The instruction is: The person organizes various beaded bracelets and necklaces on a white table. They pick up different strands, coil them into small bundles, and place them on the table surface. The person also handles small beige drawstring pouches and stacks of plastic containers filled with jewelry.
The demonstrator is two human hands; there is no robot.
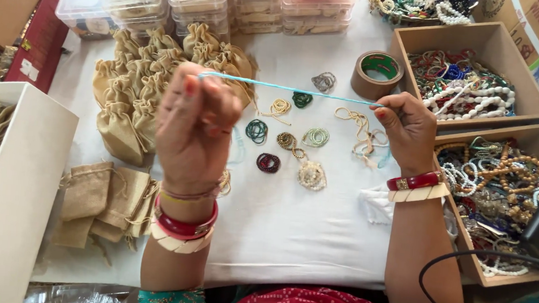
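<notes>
A thin light blue beaded string (286, 88) is stretched taut between my two hands above a white cloth-covered table (289, 229). My left hand (195, 124) is raised, pinching the string's left end with closed fingers. My right hand (407, 129) pinches the right end. Both wrists wear red and cream bangles. Below the string lie several small coiled bead bracelets (286, 143) in green, dark red, gold and white, spread on the cloth.
Small tan drawstring pouches (141, 92) are heaped at left, flat ones (105, 200) nearer me. A white box (11, 178) stands far left. Clear plastic boxes (198, 1) line the back. A tape roll (377, 73) and wooden trays of beads (477, 77) (500, 193) sit right.
</notes>
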